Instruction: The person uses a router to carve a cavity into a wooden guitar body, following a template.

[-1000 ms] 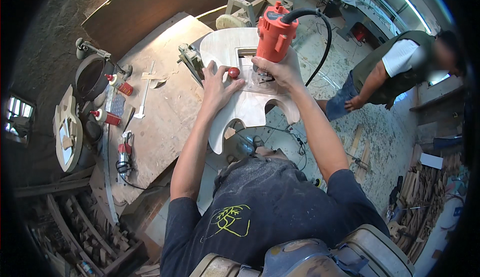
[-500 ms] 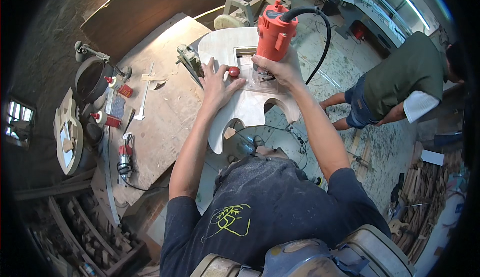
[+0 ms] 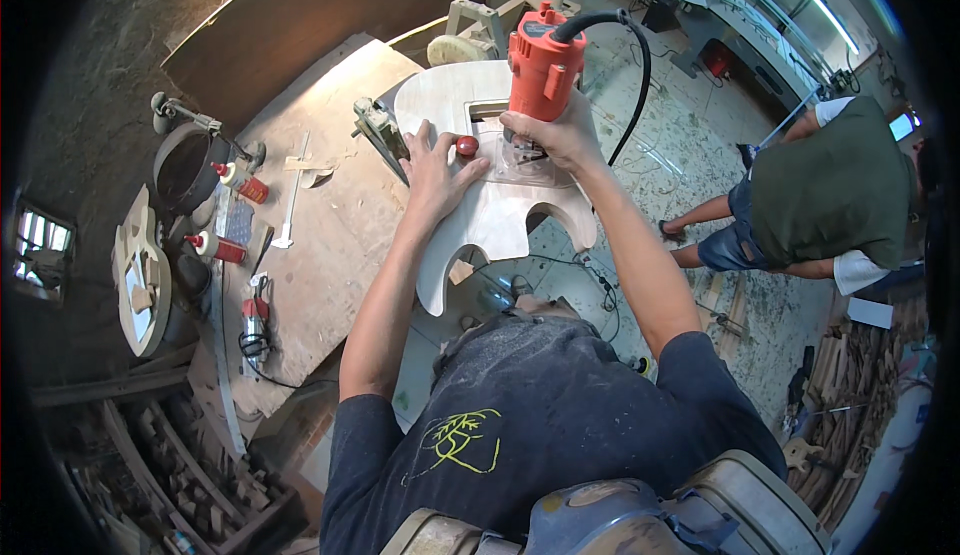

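My right hand is wrapped round the lower part of a red corded trim router, which stands upright on a clear base plate. The plate lies over a pale wooden guitar body, beside a rectangular cutout. A round red knob sits at the plate's left end. My left hand rests there with fingers spread, the knob between its thumb and forefinger. At the body's left edge is a clamp. The router's bit is hidden.
On the wooden bench lie two red-and-white glue bottles, a metal rule and another corded tool. The router's black cable loops to the right. A co-worker stands at right. Wood strips are piled beyond.
The router and my right hand have shifted slightly left. My left hand keeps its place by the knob. The co-worker has moved to the right, arms now further apart.
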`<action>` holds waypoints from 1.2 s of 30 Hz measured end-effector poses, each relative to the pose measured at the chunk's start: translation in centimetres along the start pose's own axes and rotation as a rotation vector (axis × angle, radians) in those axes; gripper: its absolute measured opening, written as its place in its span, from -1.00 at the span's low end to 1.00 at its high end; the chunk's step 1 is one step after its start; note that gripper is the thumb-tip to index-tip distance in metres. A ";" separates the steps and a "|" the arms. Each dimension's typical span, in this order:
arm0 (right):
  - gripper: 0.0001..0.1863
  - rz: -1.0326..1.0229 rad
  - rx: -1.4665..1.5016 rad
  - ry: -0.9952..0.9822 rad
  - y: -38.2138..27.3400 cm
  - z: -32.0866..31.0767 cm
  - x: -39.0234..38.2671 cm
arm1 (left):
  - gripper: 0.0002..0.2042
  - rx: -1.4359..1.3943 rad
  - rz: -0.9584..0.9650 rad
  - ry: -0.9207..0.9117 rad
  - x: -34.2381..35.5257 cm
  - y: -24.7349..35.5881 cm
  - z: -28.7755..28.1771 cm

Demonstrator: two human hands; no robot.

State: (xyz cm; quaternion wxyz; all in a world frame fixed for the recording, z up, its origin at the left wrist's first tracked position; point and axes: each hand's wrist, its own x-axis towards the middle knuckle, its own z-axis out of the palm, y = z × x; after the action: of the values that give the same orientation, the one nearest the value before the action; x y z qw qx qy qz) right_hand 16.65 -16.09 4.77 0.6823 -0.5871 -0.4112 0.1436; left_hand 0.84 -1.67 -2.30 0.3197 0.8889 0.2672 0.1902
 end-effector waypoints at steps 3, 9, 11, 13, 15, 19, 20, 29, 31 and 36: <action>-0.41 0.000 0.011 -0.024 0.2 0.1 0.4 | -0.38 -0.047 0.028 0.036 0.2 -0.6 0.3; -0.40 -0.004 0.028 -0.033 0.3 -0.1 1.0 | -0.37 -0.001 0.011 0.023 0.9 -0.5 0.4; -0.39 0.014 0.021 -0.036 0.0 0.0 1.1 | -0.38 -0.004 0.006 0.022 0.9 -0.3 0.2; -0.40 0.019 0.051 -0.038 -0.1 0.1 1.2 | -0.38 -0.005 -0.002 0.024 0.9 -0.3 0.1; -0.40 -0.001 0.001 -0.029 -0.1 0.0 1.4 | -0.39 0.006 -0.021 0.006 1.1 0.1 0.0; -0.41 0.036 -0.047 -0.045 0.4 -0.4 1.8 | -0.39 0.008 -0.033 0.006 1.4 0.1 0.0; -0.41 0.036 -0.046 -0.045 0.4 -0.4 1.9 | -0.39 0.016 -0.036 0.007 1.5 0.1 0.1; -0.44 0.064 0.055 -0.058 0.6 -0.2 2.6 | -0.40 0.036 -0.042 0.018 2.3 -0.1 0.1; -0.45 0.045 0.003 -0.044 0.9 -0.4 2.9 | -0.40 0.030 -0.043 0.019 2.4 0.1 0.2; -0.46 0.051 0.011 -0.052 0.5 -0.3 3.2 | -0.41 0.034 -0.051 0.028 2.8 -0.2 0.3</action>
State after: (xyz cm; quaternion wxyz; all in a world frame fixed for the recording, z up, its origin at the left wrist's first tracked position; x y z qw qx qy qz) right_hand 18.95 -14.00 5.60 0.6709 -0.5896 -0.4128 0.1783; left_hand 3.12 0.01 -2.14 0.3057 0.8843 0.2975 0.1899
